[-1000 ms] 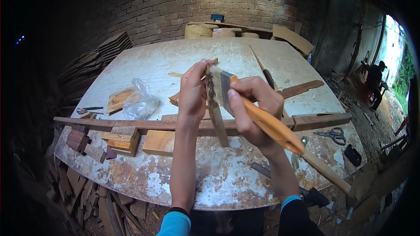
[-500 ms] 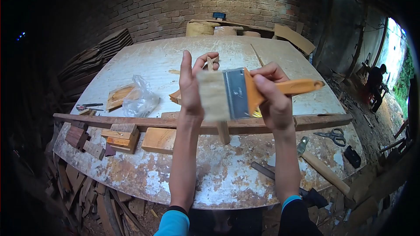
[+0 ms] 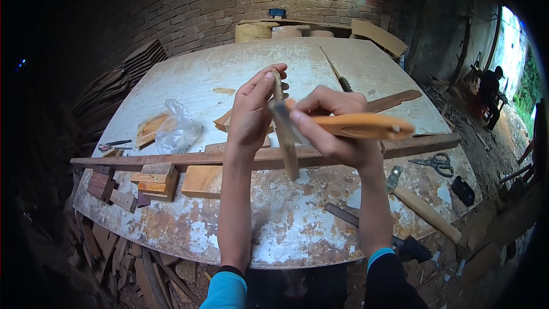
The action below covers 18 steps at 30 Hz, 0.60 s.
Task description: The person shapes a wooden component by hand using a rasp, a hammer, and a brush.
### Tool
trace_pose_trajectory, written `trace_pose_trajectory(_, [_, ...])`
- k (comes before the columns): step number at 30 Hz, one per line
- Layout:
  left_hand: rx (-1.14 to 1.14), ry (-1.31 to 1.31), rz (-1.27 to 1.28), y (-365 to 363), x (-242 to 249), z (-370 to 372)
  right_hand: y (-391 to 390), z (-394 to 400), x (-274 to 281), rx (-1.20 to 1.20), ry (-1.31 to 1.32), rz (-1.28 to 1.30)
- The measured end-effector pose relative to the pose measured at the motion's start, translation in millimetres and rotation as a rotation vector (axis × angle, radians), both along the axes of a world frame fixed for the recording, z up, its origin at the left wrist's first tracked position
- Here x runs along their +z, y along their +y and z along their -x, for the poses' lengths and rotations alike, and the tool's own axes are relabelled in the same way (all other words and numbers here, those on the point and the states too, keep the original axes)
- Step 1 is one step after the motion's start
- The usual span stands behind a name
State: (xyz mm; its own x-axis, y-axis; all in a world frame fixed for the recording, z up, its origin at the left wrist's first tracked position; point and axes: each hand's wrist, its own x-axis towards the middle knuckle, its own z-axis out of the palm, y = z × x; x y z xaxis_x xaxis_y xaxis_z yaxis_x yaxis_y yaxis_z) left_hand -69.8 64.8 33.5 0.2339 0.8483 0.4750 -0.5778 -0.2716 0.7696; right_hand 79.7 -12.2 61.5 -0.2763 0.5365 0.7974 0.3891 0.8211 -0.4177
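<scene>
My left hand (image 3: 251,106) is closed round the upper part of a narrow wooden strip (image 3: 289,157), which slants down over the long wooden beam. The fingers of my right hand (image 3: 331,120) grip a wide brush (image 3: 366,126) with an orange handle that points right. Its metal band and bristles are turned nearly edge-on, blurred, and lie against or just in front of the strip; actual contact cannot be made out.
A long beam (image 3: 154,162) crosses the worktable (image 3: 189,226). Wooden blocks (image 3: 203,182), a plastic bag (image 3: 178,131) and pliers (image 3: 114,145) are at left. Scissors (image 3: 437,163) and a hammer (image 3: 426,213) lie right. A person (image 3: 489,94) is far right.
My left fingers have closed on the strip. The brush has turned from broadside to nearly edge-on, and my right hand has moved left towards the strip.
</scene>
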Motion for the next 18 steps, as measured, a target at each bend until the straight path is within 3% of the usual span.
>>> trace_pose_trajectory(3, [0.008, -0.023, -0.022, 2, -3, 0, 23, 11, -9, -0.062, 0.070, -0.453])
trace_pose_trajectory(7, [0.203, 0.052, 0.020, 5, -2, 7, 18, 6, -13, 0.110, -0.147, 0.208])
trace_pose_trajectory(10, [0.181, 0.051, 0.051, 2, 2, 11, 26, -2, -19, 0.022, -0.599, 0.442])
trace_pose_trajectory(11, [0.164, 0.069, 0.029, 4, 1, 11, 22, 1, -20, -0.082, -0.696, 0.275])
trace_pose_trajectory(15, [0.156, 0.060, 0.025, 4, 0, 10, 16, 17, -13, -0.003, -0.008, -0.214])
trace_pose_trajectory(18, [0.227, 0.061, 0.006, 8, -3, 11, 17, 5, -11, -0.034, -0.207, 0.009])
